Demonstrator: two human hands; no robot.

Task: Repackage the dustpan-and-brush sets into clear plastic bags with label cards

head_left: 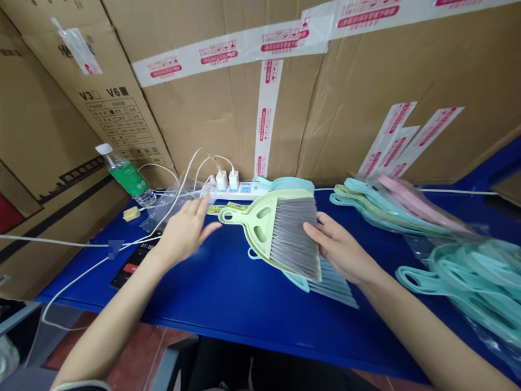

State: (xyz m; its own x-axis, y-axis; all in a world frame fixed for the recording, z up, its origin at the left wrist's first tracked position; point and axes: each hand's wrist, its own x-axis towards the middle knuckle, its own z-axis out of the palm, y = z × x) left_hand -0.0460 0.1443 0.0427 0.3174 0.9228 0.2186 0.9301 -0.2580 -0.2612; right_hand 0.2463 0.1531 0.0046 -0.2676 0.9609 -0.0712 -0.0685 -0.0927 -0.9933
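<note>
My right hand is closed on the bristle side of a pale green hand brush, thumb on top of the grey bristles. The brush is held above the blue table, its looped handle pointing left, with a green dustpan rim seemingly behind it. Under it lies a light blue brush, partly hidden. A light blue dustpan shows behind the green brush. My left hand is off to the left with fingers stretched forward and thumb apart, holding nothing visible. Its fingertips are close to clear plastic wrapping; contact cannot be made out.
A white power strip with plugged-in chargers stands along the cardboard. At left are a water bottle, a phone and loose white cables. Wrapped dustpans and more light blue sets are piled at right.
</note>
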